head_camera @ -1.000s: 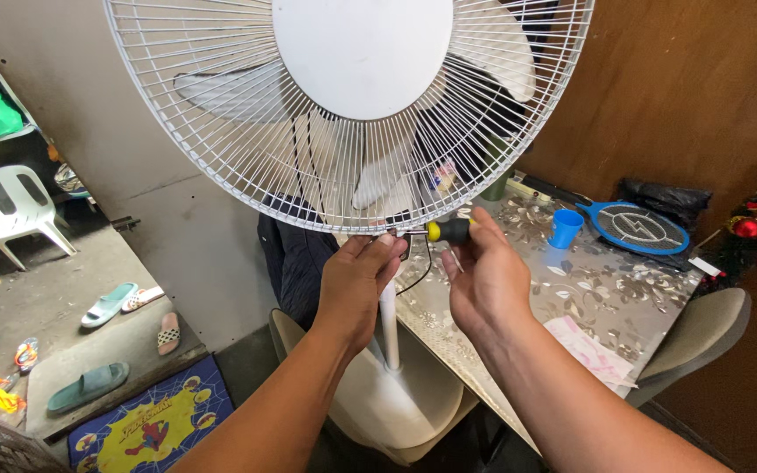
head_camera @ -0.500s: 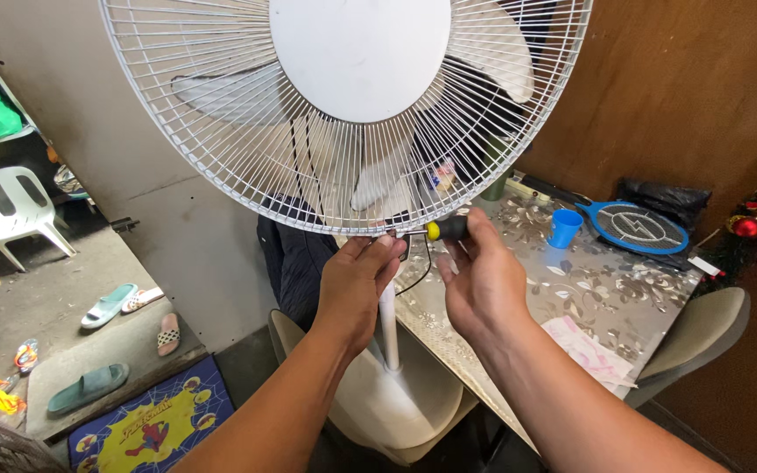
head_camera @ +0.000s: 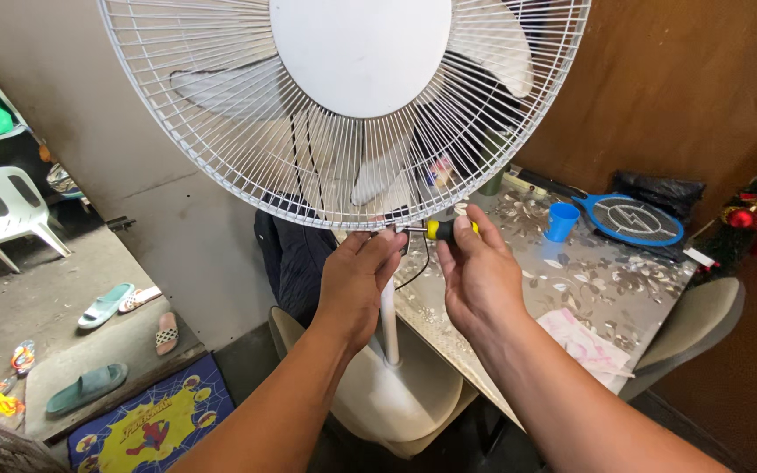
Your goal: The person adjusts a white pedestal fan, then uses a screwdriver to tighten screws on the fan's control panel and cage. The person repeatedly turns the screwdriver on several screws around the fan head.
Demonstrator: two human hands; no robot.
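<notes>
White wire-grille pedestal fan filling upper frame, our left hand cupped at its bottom rim, our right hand gripping a yellow-and-black-handled screwdriver, floral-patterned table at right.

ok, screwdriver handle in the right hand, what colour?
Yellow and black screwdriver handle, clearest in the head view.

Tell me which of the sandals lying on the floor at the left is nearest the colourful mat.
The grey-green sandal, lying alone just above the mat's left corner. The light teal sandal and the patterned one lie farther up.
</notes>
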